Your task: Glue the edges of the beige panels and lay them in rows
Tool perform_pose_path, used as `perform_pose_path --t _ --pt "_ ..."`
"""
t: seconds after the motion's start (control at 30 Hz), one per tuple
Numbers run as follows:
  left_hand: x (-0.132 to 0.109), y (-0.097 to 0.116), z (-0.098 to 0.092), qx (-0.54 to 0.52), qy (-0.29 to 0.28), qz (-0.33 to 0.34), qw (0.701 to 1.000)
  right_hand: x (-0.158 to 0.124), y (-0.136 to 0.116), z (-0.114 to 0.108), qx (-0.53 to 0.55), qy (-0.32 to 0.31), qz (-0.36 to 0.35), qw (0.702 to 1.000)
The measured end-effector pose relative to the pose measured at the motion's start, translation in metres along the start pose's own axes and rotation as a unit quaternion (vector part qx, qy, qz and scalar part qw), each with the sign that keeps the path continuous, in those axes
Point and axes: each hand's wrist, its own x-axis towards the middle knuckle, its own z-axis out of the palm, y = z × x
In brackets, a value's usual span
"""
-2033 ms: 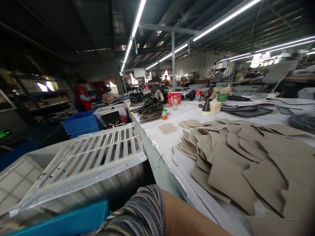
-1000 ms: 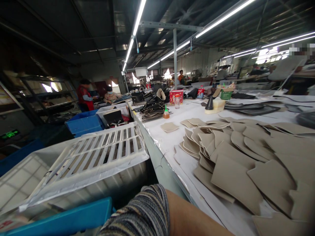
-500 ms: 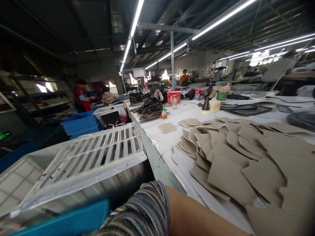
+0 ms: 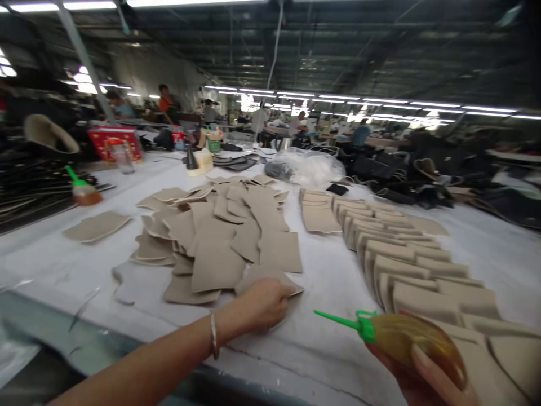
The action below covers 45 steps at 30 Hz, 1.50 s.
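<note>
My left hand [image 4: 267,304], with a bangle at the wrist, is closed on the corner of a beige padded piece [image 4: 262,274] at the near edge of a loose pile. My right hand [image 4: 433,378] is wrapped round a squeeze bottle [image 4: 408,336] of amber liquid. Its green nozzle lies nearly level and points left, apart from the piece. Beyond my left hand spreads the pile of similar beige pieces [image 4: 220,228]. To the right, overlapping beige pieces [image 4: 406,254] lie in rows that run up to my right hand.
A second green-tipped bottle [image 4: 85,192] and a single beige piece [image 4: 98,226] lie at left. Behind the pile are a black cone [image 4: 191,160], a clear plastic bag [image 4: 315,166] and dark goods [image 4: 397,169]. The table's near edge [image 4: 122,344] passes under my left arm.
The view has swung right from the crates to the table. Both hands are now in sight, the left on a beige piece and the right holding the bottle.
</note>
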Motion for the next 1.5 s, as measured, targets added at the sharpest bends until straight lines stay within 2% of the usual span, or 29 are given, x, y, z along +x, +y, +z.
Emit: perform_pose_path --t 0.03,0.07,0.17,0.33,0.47,0.63,0.77,1.03,1.2,1.37,1.5 --pt "0.003 -0.003 0.003 0.000 0.001 0.003 1.000 0.000 -0.006 -0.001 0.015 0.020 0.027 0.999" --pt "0.004 -0.004 0.005 0.002 0.003 0.002 1.000 0.001 -0.011 0.001 0.005 0.039 0.025 0.999" --pt "0.005 -0.001 0.007 -0.001 0.001 -0.006 1.000 0.004 -0.018 0.016 -0.084 0.059 -0.043 0.994" --pt "0.008 -0.002 0.010 -0.031 -0.005 -0.004 0.999 0.004 -0.018 0.031 -0.213 0.012 -0.129 0.968" --pt "0.010 -0.006 0.012 -0.048 -0.012 0.001 0.999 0.005 -0.016 0.039 -0.261 -0.003 -0.168 0.951" --pt "0.011 -0.004 0.010 -0.044 -0.019 0.004 0.999 0.012 -0.011 0.043 -0.339 -0.045 -0.255 0.904" --pt "0.012 -0.002 0.009 -0.046 -0.029 0.000 0.999 0.018 -0.005 0.044 -0.354 -0.053 -0.281 0.890" --pt "0.011 -0.002 0.011 -0.036 -0.048 -0.023 0.998 0.017 0.000 0.043 -0.336 -0.061 -0.261 0.903" --pt "0.012 0.000 0.009 -0.044 -0.055 -0.021 0.997 0.019 0.001 0.044 -0.319 -0.034 -0.244 0.915" --pt "0.012 0.002 0.009 -0.020 -0.061 -0.026 0.998 0.018 -0.001 0.043 -0.295 -0.059 -0.208 0.931" --pt "0.012 0.005 0.007 -0.014 -0.060 -0.026 0.998 0.023 0.000 0.042 -0.278 -0.036 -0.193 0.940"
